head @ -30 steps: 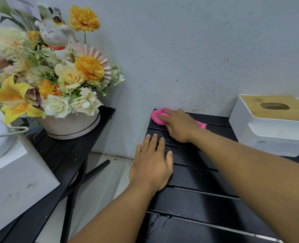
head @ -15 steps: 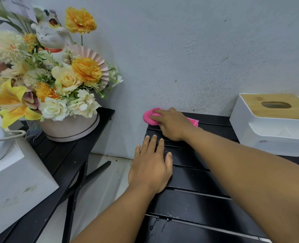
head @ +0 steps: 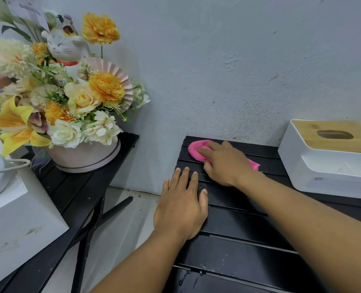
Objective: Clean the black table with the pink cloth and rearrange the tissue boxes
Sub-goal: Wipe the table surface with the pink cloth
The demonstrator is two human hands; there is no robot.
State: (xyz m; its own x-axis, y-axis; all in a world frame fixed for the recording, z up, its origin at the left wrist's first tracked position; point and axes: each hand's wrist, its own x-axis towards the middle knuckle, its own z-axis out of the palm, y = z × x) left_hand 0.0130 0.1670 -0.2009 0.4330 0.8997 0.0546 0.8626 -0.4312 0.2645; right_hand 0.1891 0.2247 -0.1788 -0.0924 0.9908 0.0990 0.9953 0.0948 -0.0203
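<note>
Table (head: pixel 249 250) takes up the lower right of the view, its black slats running side to side and its far edge against the wall (head: pixel 239 70). The tissue box (head: pixel 323 166), white with a wooden lid, stands at the far right of the table, in the same place as half a second ago, so I judge the rearranging is not yet begun.

The left hand (head: pixel 180 210) has not moved. It lies flat near the table's left edge, fingers straight and close together, holding nothing.

The right hand (head: pixel 226 163) lies over the cloth (head: pixel 194 149) and presses it down, fingers close together and only slightly bent. They do not curl round it.

The cloth is what has changed. Half a second ago its left end hung past the table's left edge. Now it lies wholly on the table, in the far left corner near the wall. The stroke seems to have reached the edge and turned back, so this corner is probably done. The nearer slats, flecked with pale marks, look still unwiped.
</note>
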